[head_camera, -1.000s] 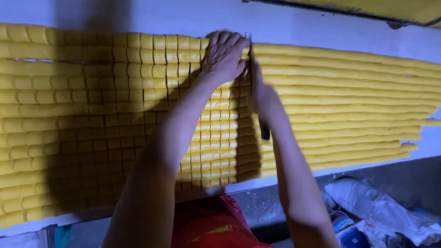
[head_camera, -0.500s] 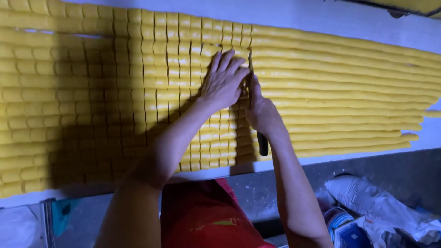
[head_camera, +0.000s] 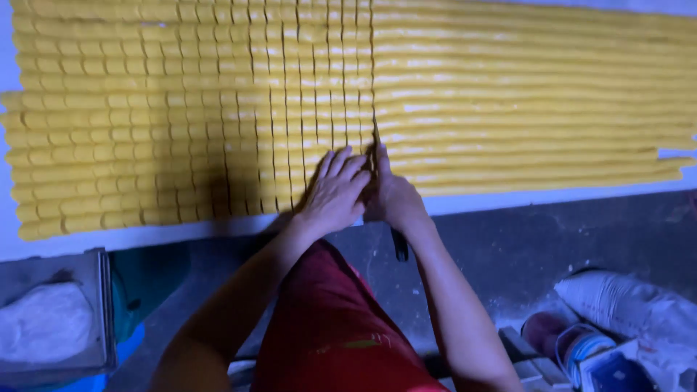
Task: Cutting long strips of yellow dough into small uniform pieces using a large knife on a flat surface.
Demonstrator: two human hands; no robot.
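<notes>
Left hand (head_camera: 335, 190) flat, fingers apart, on yellow strips (head_camera: 508, 94) at frame centre; right hand (head_camera: 392, 197) clamped on knife (head_camera: 398, 243); white surface (head_camera: 552, 194) beneath.

Yellow dough strips (head_camera: 523, 109) soft, slightly glossy; white board (head_camera: 508, 199) matt; red cloth (head_camera: 327, 327) matt.

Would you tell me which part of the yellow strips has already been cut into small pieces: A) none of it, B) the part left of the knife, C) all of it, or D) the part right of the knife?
B: left of the knife held in the right hand, the yellow strips are divided into small blocks, while to its right they remain long and whole; the left hand rests flat on the cut side.
</notes>
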